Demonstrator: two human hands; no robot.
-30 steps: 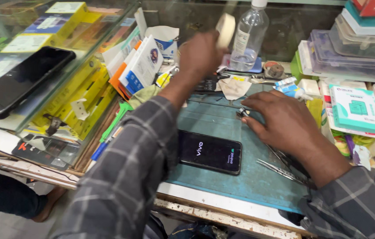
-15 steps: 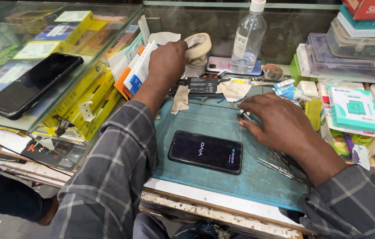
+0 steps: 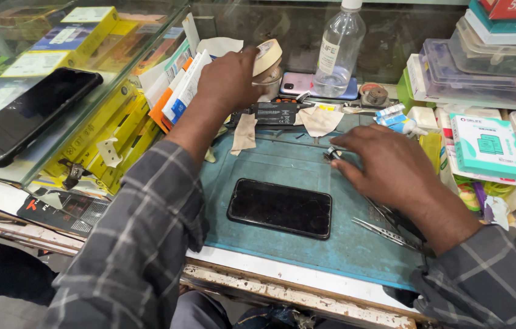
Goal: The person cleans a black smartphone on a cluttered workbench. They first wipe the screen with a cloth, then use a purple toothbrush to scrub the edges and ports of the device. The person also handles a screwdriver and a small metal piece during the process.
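My left hand [image 3: 228, 78] reaches to the back of the bench and grips a roll of cream tape [image 3: 266, 56], held over a small round tin. My right hand [image 3: 392, 164] rests palm down on the blue-green work mat [image 3: 282, 158], its fingertips on a small metal part [image 3: 333, 153]. A black phone [image 3: 280, 207] lies face up on the mat between my arms, its screen dark. Metal tweezers [image 3: 386, 233] lie on the mat beside my right wrist.
A clear plastic bottle [image 3: 338, 52] and a pink phone [image 3: 303, 84] stand at the back. A glass case on the left holds yellow boxes, with another black phone [image 3: 26, 113] on top. Boxes, trays and chargers crowd the right side [image 3: 489, 146].
My left hand brought the tape roll down from the air to the back of the bench. The phone's lit screen has gone dark. My right hand stayed put.
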